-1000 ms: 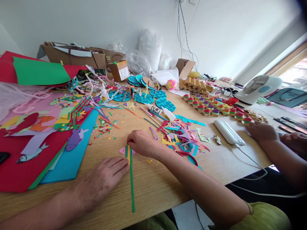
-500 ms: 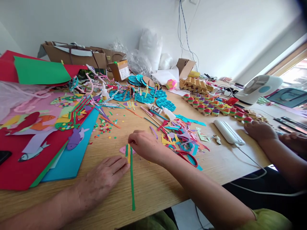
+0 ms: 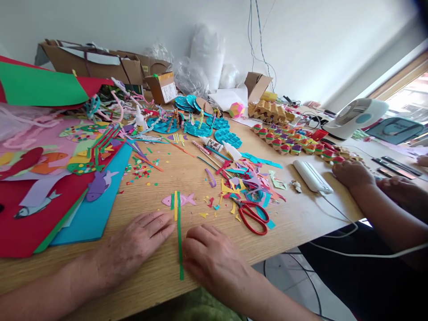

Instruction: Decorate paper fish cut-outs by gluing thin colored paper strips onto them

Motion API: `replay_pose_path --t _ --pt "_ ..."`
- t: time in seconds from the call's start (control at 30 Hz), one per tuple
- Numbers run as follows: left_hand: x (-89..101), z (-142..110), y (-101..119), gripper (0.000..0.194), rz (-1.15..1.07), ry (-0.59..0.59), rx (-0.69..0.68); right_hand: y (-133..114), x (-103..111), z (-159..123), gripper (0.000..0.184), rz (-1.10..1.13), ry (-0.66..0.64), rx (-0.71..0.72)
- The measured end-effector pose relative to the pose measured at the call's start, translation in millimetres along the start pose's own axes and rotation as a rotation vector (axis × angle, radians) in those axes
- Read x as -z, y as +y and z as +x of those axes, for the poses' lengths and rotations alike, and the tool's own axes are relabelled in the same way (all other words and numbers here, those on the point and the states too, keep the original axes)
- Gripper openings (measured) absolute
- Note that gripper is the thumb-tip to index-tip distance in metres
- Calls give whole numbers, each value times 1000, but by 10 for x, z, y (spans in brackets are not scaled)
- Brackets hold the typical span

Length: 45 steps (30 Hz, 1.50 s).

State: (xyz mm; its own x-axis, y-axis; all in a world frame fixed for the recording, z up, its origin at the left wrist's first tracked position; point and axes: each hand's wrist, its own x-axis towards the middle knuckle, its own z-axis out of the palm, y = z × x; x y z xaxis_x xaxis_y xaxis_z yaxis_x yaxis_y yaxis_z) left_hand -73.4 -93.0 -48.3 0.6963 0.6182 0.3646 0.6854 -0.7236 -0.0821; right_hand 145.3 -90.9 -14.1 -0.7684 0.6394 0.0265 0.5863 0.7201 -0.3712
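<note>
A pink paper fish lies on the wooden table in front of me. A short green strip, a yellow paper strip and a long green paper strip lie across its body. The long green one runs well below the fish toward the table's front edge. My left hand rests flat, fingers stretched, its fingertips at the lower end of the yellow strip. Close against the right side of the long green strip is my right hand, fingers curled and pressed together; its fingertips are hidden.
Red-handled scissors lie right of the fish, beside paper scraps. Coloured sheets with paper fish fill the left. Glue bottles, blue discs and painted egg cartons stand behind. Another person's hand rests beside a white device.
My right hand has moved from the fish down toward me, beside the long green strip, uncovering the fish's tail and the scissors. My left hand stays near the yellow strip. The view has shifted slightly.
</note>
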Motion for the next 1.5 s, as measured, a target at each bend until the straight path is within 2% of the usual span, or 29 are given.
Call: replay_pose_path --t 0.2,0.37,0.5,0.67,0.77,0.9,1.03,1.17,1.27,1.43,1.5 --pt "125 80 11 34 -134 35 -69 -63 -117 -187 21 72 40 31" --pt "122 187 11 26 -298 -42 -64 -97 -169 -277 27 106 62 69" --pt "110 252 -27 22 -236 -44 -115 -95 -170 -261 13 96 140 22" --pt "113 361 -17 15 -97 -25 -269 -3 -120 -161 15 47 99 -51" --pt "82 435 -17 10 -60 -60 -368 53 -92 -108 13 32 83 -60" --pt "53 524 -48 12 -51 -124 -476 71 -69 -84 15 1 64 -36" --pt "55 575 -78 14 -62 -126 -537 89 -60 -75 13 74 84 -70" --pt "25 594 -104 18 -103 -109 -494 172 -68 -61 11 141 132 -102" --pt "-14 604 -128 20 -154 -130 -423 222 -69 -61 12 87 155 -72" --pt "-19 622 -171 22 -299 -140 -329 213 -20 -41 16 -190 78 182" --pt "-4 634 -188 23 -351 -134 -317 206 8 -25 17 -229 28 246"
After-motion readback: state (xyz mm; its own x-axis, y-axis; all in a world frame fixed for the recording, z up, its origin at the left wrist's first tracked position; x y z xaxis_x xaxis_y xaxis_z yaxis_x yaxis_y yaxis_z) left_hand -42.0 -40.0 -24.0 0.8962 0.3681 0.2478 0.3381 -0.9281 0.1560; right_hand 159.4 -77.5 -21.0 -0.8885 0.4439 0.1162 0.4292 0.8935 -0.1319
